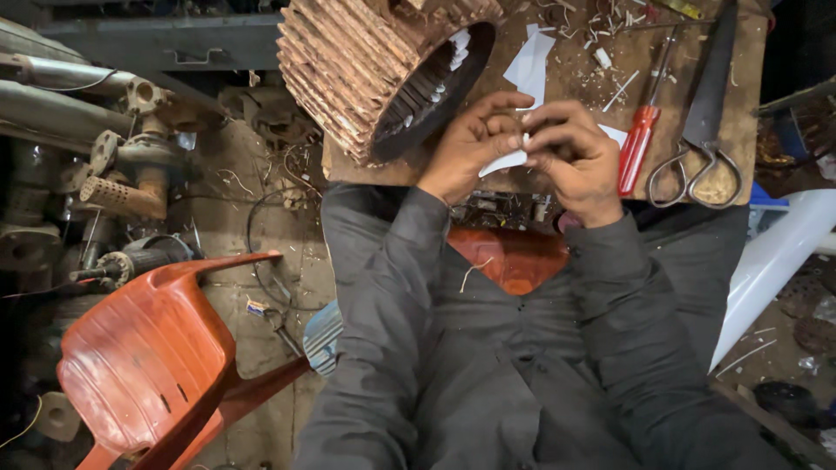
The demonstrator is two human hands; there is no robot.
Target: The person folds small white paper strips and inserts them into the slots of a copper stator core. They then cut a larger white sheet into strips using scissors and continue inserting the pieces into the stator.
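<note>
Both hands (pixel 522 148) half-hiding white paper strip (pixel 503 163)

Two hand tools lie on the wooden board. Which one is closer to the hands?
The screwdriver with the red handle. It lies just beside the right hand, while the large scissors lie farther out, beyond it.

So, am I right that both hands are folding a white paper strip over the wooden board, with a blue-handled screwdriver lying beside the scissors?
Not quite: the head view shows the screwdriver has a red handle, not blue. The rest holds: the left hand and right hand hold the white paper strip over the wooden board, and the screwdriver lies beside the scissors.
</note>
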